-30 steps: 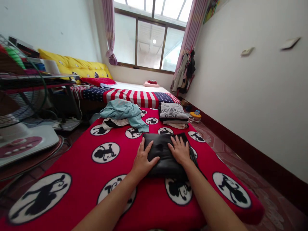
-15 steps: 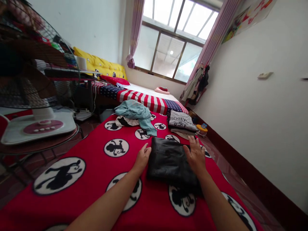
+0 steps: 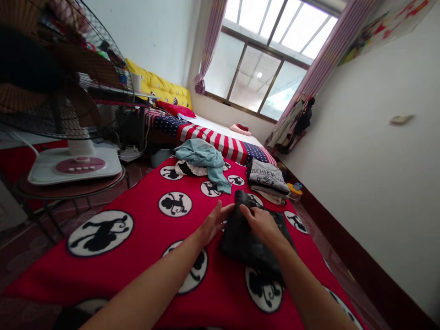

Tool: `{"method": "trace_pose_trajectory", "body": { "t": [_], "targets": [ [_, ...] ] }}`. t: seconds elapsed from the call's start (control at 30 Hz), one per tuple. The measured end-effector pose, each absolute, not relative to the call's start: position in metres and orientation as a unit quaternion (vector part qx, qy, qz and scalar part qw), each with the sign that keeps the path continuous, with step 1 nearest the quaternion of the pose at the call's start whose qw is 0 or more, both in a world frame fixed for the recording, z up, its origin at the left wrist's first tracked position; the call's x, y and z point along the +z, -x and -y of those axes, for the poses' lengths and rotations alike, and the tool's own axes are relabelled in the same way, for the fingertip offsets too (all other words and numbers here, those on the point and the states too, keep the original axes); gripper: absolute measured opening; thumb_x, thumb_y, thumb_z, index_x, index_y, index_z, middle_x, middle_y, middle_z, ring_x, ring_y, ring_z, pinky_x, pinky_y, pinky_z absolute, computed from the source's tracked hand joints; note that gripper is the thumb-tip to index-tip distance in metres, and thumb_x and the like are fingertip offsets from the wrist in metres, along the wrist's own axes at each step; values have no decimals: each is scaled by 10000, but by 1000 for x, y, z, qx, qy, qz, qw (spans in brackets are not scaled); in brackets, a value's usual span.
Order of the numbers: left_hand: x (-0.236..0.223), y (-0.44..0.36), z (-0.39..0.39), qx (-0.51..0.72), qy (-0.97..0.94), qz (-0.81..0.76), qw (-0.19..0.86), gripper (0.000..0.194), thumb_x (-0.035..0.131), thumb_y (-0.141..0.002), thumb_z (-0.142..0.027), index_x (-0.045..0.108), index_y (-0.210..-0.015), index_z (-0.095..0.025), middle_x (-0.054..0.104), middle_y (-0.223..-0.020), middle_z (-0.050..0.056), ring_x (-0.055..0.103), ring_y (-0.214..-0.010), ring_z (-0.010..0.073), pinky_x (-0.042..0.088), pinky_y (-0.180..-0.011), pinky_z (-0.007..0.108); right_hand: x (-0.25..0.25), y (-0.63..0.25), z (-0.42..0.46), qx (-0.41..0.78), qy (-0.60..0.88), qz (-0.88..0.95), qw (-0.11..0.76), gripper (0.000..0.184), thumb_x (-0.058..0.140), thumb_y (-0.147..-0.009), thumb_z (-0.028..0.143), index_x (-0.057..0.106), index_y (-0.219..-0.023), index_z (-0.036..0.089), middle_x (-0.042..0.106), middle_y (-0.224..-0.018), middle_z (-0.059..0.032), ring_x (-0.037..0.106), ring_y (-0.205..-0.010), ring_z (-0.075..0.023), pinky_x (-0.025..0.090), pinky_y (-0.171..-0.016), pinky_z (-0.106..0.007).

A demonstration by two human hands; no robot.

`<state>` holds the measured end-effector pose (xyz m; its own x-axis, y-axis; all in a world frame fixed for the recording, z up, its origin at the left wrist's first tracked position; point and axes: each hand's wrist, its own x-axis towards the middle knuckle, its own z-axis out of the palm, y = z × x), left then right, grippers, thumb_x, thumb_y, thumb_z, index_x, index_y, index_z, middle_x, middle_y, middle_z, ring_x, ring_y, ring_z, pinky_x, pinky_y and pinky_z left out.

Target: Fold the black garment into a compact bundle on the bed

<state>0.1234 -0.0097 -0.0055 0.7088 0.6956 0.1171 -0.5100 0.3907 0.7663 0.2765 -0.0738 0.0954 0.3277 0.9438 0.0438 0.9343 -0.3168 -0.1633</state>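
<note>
Glossy black leather-look garment in both hands' grip, matt fleecy red blanket beneath, soft teal cloth beyond, wire-metal fan guard far left.

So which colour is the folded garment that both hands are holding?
Black, slightly shiny. The folded garment shows best in the head view, between the left hand and right hand.
</note>
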Motion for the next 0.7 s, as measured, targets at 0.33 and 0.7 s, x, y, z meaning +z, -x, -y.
{"method": "trace_pose_trajectory", "body": {
  "t": [0.33, 0.7],
  "targets": [
    [-1, -128, 22, 323, -415, -24, 850, 705, 429, -848, -706, 545, -1332, -207, 448, -1469, 81, 311, -1402, 276, 204, -1146, 400, 81, -281, 66, 59, 819, 549, 153, 426, 620, -711, 541, 688, -808, 132, 707, -813, -149, 667, -786, -282, 433, -626, -302],
    [-7, -146, 27, 388, -624, -167, 657, 382, 706, -735, -486, 730, -923, -153, 711, -838, 69, 629, -782, 192, 450, -644, 251, 30, -323, 109, 298, 688, 316, 581, 457, 766, -564, 403, 666, -933, 153, 720, -781, -40, 632, -632, -194, 459, -551, -282]
  ]
}}
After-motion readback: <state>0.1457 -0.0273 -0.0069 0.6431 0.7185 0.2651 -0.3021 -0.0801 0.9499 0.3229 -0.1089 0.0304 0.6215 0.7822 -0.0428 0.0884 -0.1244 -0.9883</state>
